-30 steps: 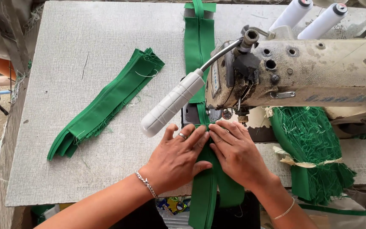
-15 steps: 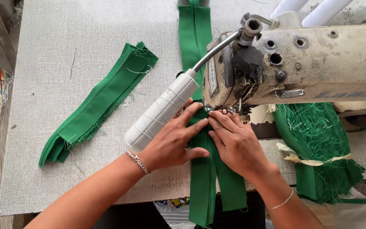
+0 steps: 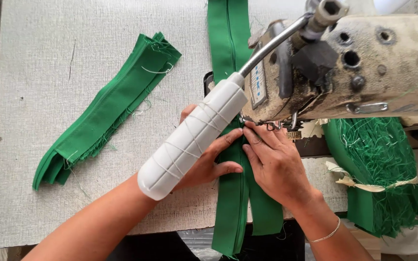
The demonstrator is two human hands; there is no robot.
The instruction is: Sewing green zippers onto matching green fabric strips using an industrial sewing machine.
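On a grey cloth-covered table [image 3: 49, 72], seen from above, a worn cream sewing machine [image 3: 373, 67] fills the upper right. A metal rod runs from its top down and left to a long white ribbed handle [image 3: 189, 142], which crosses over the left forearm and hides part of the left hand.

Down the middle of the table runs a long green strip [image 3: 228, 43]. It comes from the far edge, passes under the machine's head, continues beneath both hands and hangs over the near edge. A stitched seam line shows along its length.

Left of the strip, well apart from it, lies a stack [image 3: 105, 111] of similar green pieces, set at a slant, with frayed edges and loose threads. Right of the hands, under the machine's arm, sits a bundle [image 3: 378, 179] of green fabric with ragged thread ends, tied round by a pale band.

The left hand [image 3: 209, 162] lies flat on the strip, fingers stretched out and a little spread, pressing down and gripping nothing. The right hand [image 3: 276, 164] also lies flat, just beside the left, its fingers straight and close together, tips pointing at the needle area and touching the strip there. A thin bracelet [image 3: 326, 234] circles the right wrist. The needle itself is too hidden to make out.
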